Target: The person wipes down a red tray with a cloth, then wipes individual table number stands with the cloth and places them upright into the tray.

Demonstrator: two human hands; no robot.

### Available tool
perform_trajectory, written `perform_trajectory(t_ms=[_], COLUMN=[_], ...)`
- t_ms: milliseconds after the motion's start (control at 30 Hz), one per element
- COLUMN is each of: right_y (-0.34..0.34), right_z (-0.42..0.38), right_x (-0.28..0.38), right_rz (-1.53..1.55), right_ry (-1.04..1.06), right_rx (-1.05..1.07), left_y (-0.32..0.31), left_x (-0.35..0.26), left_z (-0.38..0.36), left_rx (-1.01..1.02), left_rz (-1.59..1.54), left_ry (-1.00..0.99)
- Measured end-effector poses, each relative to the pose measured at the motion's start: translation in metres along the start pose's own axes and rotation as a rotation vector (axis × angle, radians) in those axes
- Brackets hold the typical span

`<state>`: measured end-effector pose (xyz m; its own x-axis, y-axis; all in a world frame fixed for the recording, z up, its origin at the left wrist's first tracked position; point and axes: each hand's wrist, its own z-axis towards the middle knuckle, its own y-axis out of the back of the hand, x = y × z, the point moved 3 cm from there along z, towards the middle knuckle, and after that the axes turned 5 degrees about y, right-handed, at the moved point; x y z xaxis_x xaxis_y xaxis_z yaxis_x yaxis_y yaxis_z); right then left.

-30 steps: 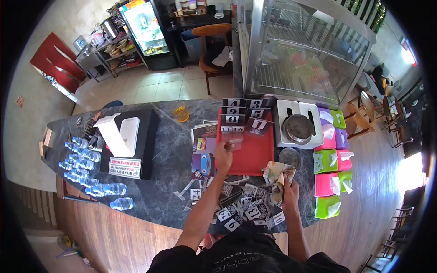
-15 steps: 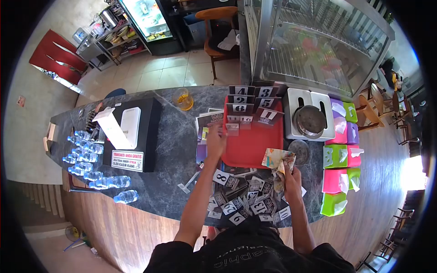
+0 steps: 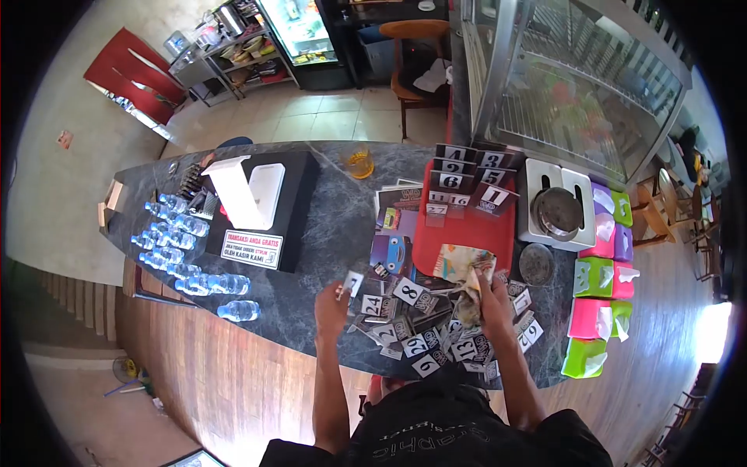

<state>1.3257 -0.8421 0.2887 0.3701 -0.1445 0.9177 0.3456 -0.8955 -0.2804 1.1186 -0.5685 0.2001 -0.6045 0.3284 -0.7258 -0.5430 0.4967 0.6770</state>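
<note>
left hand point(image 3: 331, 310): grip closed in a pinch on the edge of a small number sign point(image 3: 354, 283), held up left of the pile; the edge hold seems meant to leave its printed face uncovered; its digit is too small to read surely
right hand point(image 3: 496, 302): grip clenched round a patterned cloth point(image 3: 467, 268); bunched at the fingers, with a loose end spread over the tray's near rim, probably so it can be held one-handed
red tray point(image 3: 469, 243): at the far side of the work area; signs stand upright in two columns towards its far end, apparently turned so the numbers read from the near side
loose signs point(image 3: 415, 344): heaped at the near edge, between and beyond the hands, lying at odd angles and overlapping; within easy reach, it seems
surface point(image 3: 334, 222): dark and marbled; bottles point(image 3: 240, 310) lie on their sides at left; tissue boxes point(image 3: 589, 317) sit packed at right, likely to save room
</note>
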Motion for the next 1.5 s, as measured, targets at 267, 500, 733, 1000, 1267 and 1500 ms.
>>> perform_trajectory(t_ms=[267,500,733,1000,1267,1500], right_y=[-0.148,-0.182,-0.214,-0.231,-0.221,-0.228], right_z=[-0.038,-0.037,-0.054,-0.038,-0.05,-0.011], right_x=[-0.021,-0.022,-0.016,0.016,0.017,0.03], right_rz=[-0.439,-0.297,-0.251,-0.518,-0.471,-0.196], right_ry=[0.325,0.298,0.181,0.245,0.085,0.222], right_rx=[0.431,0.402,0.749,0.573,0.69,0.409], left_y=[0.068,0.067,0.081,0.101,0.082,0.085], left_x=[-0.142,-0.12,-0.096,-0.13,-0.118,-0.13], left_z=[-0.059,-0.098,-0.102,-0.101,-0.082,-0.087], left_rx=[0.029,0.007,-0.077,-0.112,-0.083,0.007], left_rz=[-0.461,-0.801,-0.96,-1.141,-1.202,-1.23], left_ry=[-0.17,-0.275,-0.234,-0.242,-0.213,-0.213])
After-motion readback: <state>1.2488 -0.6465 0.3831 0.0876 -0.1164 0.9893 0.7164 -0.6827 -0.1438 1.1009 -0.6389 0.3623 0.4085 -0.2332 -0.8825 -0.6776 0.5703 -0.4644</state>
